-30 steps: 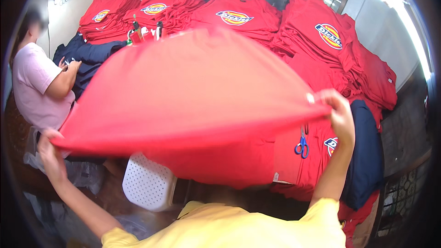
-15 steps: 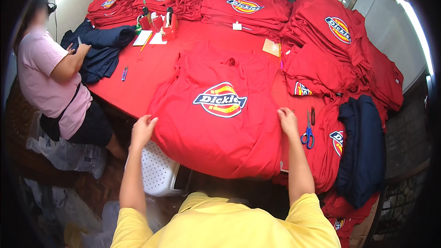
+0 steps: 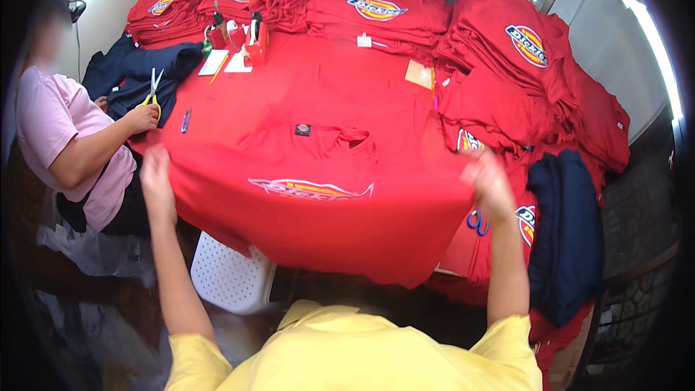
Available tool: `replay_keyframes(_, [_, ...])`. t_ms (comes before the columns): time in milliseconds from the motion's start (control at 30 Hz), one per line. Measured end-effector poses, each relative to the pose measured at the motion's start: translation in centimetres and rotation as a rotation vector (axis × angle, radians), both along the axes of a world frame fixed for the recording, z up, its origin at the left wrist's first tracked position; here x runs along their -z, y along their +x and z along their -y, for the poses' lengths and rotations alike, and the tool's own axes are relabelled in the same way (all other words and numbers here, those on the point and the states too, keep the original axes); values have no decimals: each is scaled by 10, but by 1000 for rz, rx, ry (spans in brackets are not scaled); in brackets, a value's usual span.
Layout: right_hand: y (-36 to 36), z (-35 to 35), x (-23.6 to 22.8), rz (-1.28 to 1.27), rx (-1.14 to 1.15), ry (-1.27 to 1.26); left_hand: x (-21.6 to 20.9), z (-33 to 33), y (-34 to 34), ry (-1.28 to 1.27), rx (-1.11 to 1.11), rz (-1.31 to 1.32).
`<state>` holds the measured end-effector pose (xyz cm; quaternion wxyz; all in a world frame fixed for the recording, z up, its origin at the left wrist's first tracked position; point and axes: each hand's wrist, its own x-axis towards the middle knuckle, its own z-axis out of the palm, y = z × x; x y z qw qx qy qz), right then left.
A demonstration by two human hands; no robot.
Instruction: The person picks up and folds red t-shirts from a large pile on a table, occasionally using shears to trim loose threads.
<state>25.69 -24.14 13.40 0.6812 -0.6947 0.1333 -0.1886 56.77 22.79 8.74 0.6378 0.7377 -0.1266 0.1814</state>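
Observation:
A red sleeveless shirt (image 3: 340, 228) is stretched wide between my hands, its printed chest emblem foreshortened and its neckline lying toward the table's middle. The lower part hangs over the near table edge. My left hand (image 3: 156, 170), blurred, is closed on the shirt's left side. On the opposite side my right hand (image 3: 489, 182), also blurred, grips the cloth with fingers pinched. Just below the right hand, blue-handled scissors (image 3: 478, 223) lie on red cloth, partly hidden.
Stacks of red shirts (image 3: 376, 11) line the far and right sides of the red table (image 3: 289, 72). Dark folded garments (image 3: 568, 239) lie at right. A co-worker (image 3: 79, 123) at left holds yellow-handled scissors (image 3: 151, 94) beside dark cloth. A white perforated stool (image 3: 232, 271) stands below the near edge.
My hands have moved apart and up, pulling the shirt taut and lifting its sides. Its neck label now shows. The co-worker's scissors have come into clear view, blades pointing up.

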Motion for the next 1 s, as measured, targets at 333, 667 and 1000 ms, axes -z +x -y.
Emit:
replay_keyframes(333, [-36,9,-48,268,383,-1004,-111,8,29,279,169,339])
replay_keyframes(667, [9,89,-73,219,300,-154,-105,68,98,-279,605,-203])
replay_keyframes(1000, [89,-82,68,-87,-16,-852,38,123,16,800,911,11])
